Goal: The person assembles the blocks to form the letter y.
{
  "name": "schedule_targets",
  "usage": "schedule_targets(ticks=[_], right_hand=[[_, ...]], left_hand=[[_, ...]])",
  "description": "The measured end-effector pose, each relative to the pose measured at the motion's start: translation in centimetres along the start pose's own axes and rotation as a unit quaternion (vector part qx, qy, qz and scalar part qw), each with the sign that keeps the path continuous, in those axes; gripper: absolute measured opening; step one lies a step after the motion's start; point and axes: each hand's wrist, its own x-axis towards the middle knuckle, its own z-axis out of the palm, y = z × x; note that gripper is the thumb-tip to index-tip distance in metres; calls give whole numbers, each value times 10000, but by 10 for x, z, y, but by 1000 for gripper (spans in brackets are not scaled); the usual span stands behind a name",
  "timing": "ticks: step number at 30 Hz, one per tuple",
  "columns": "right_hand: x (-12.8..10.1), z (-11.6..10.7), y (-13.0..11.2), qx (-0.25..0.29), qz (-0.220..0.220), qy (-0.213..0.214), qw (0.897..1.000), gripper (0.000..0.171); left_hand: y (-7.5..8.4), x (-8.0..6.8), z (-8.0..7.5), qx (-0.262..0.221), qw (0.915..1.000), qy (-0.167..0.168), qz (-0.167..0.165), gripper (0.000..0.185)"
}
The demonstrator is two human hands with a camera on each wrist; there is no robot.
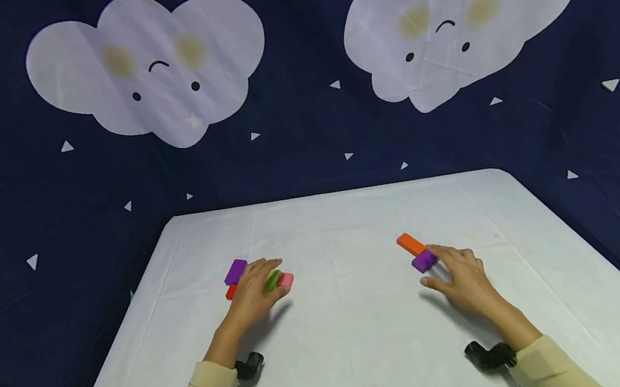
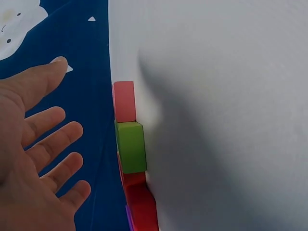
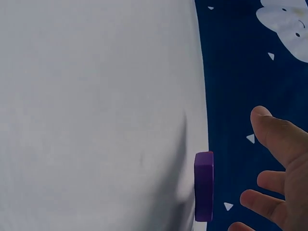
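My left hand (image 1: pixel 253 296) is above a group of small blocks on the left of the table, fingers spread and holding nothing. A pink block (image 1: pixel 287 279) and a green block (image 1: pixel 273 280) show between its thumb and fingers. Behind the hand lie a purple block (image 1: pixel 235 272) and a red block (image 1: pixel 232 291), partly hidden; the left wrist view has more of the red piece (image 2: pixel 143 207). On the right, a purple block (image 1: pixel 425 261) sits against the near end of an orange block (image 1: pixel 410 244). My right hand (image 1: pixel 466 281) hovers beside them, fingers apart and nothing held.
A white cloth covers the table (image 1: pixel 351 343), its far edge meeting a dark blue curtain (image 1: pixel 306 161) with clouds and small triangles. Black wrist-worn devices, one at the left wrist (image 1: pixel 250 366) and one at the right wrist (image 1: pixel 489 355), stick out over the table.
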Motion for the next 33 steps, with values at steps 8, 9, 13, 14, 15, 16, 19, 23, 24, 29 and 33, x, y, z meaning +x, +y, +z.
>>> schedule_targets(ticks=[8,9,13,14,15,16,19,23,24,29,33], right_hand=[[6,-1,9,178,128,-172,9996,68],[7,-1,10,191,134,-195,9995,68],[10,-2,14,239,179,-303,9991,67],[11,-2,15,257,190,-329,9989,67],[12,-2,17,287,212,-368,9987,67],[13,-3,18,315,235,-398,9984,67],[15,-3,22,395,293,-492,9976,66],[19,-3,28,486,357,-605,9963,66],[20,-3,30,501,370,-627,9961,67],[26,-4,34,586,447,-728,9946,68],[30,-4,37,666,552,-845,9927,69]], left_hand=[[-2,2,0,-274,9995,-75,-135,55],[-2,2,0,-303,9994,-77,-134,55],[-4,4,0,-426,9990,-91,-134,53],[-4,4,0,-443,9989,-104,-130,53],[-5,5,0,-465,9988,-116,-119,52],[-5,6,0,-504,9986,-125,-122,52],[-6,7,0,-599,9980,-155,-141,51],[-7,9,0,-674,9974,-194,-186,50],[-7,9,0,-691,9972,-213,-207,50],[-8,11,0,-793,9957,-354,-318,50],[-9,12,-1,-817,9949,-462,-371,49]])
